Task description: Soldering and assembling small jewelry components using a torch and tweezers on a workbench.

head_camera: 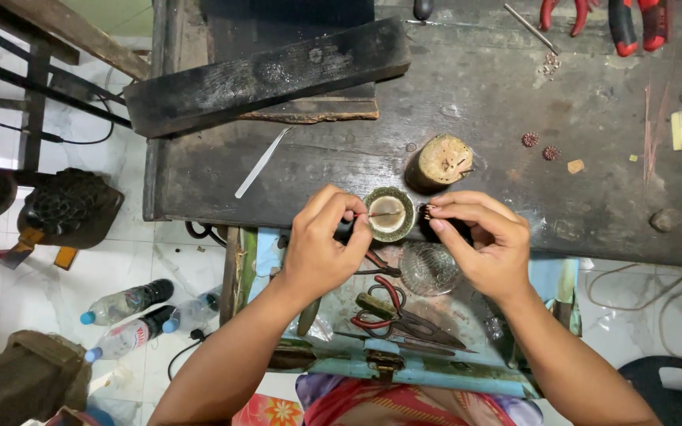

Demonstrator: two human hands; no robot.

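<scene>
My left hand (321,244) pinches a thin wire-like stick (383,214) whose tip reaches over a small round green-rimmed dish (399,200) at the front edge of the dark workbench (515,118). My right hand (483,237) pinches a tiny dark beaded ornament (429,211) just right of the dish. A short wooden stump (440,161) stands right behind the dish. Both hands hover above an open drawer (404,371) below the bench.
Red-handled scissors (392,314) and a clear glass dish (428,268) lie in the drawer. Red pliers (633,20), two small bead ornaments (540,147), a metal strip (262,162) and a black wooden block (270,75) lie on the bench. Plastic bottles (132,315) lie on the floor.
</scene>
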